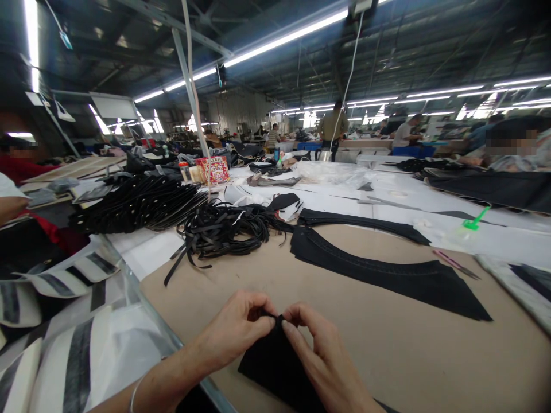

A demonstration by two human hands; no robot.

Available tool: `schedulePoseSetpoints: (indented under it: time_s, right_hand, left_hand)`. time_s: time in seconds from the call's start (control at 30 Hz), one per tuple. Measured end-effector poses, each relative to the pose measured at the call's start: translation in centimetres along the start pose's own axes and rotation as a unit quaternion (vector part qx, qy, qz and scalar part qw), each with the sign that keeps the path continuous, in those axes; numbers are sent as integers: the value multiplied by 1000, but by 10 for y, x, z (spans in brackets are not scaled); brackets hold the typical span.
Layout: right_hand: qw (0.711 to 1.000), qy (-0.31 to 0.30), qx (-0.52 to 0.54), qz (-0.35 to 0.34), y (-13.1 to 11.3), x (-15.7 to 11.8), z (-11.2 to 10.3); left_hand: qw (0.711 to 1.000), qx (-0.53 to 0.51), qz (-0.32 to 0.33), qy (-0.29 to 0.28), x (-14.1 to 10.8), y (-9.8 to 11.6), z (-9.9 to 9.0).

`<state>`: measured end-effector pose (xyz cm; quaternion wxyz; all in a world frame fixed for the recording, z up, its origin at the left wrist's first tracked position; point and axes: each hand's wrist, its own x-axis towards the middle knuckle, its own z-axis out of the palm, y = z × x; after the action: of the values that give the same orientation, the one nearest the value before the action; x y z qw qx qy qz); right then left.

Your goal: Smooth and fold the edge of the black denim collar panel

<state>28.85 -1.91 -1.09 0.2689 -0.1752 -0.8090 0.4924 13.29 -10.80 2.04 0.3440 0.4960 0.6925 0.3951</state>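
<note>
A black fabric piece (pixel 275 367) lies at the front of the tan table board (pixel 241 292), partly covered by my hands. My left hand (pixel 247 321) pinches its top edge between thumb and fingers. Right beside it, my right hand (pixel 312 344) grips the same edge, with the fingertips of both hands almost touching. Farther back lies a curved black panel (pixel 387 275) with a stitched-looking line along its upper edge, and a narrower black strip (pixel 365 223) rests behind that. The lower part of the held piece runs out of view under my right forearm.
Tangled black straps (pixel 228 229) sit at the back left beside a fanned stack of black pieces (pixel 138 203). Pink-handled tweezers or a similar pointed tool (pixel 456 264) and a green-topped bottle (pixel 473 223) lie right. Striped pieces (pixel 77 355) hang beyond the metal table edge (pixel 146 310).
</note>
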Motion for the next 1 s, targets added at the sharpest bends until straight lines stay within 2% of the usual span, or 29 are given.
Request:
schedulePoseSetpoints:
  time_s: [0.27, 0.73, 1.0]
  right_hand:
    - [1000, -13, -27, 6, 2, 0, 0]
    - [999, -7, -17, 30, 3, -1, 3]
    - [999, 6, 2, 40, 6, -2, 3]
  left_hand:
    - [1000, 4, -5, -2, -1, -2, 0]
    - [1000, -1, -5, -4, -2, -2, 2]
    - [999, -27, -1, -26, -1, -2, -2]
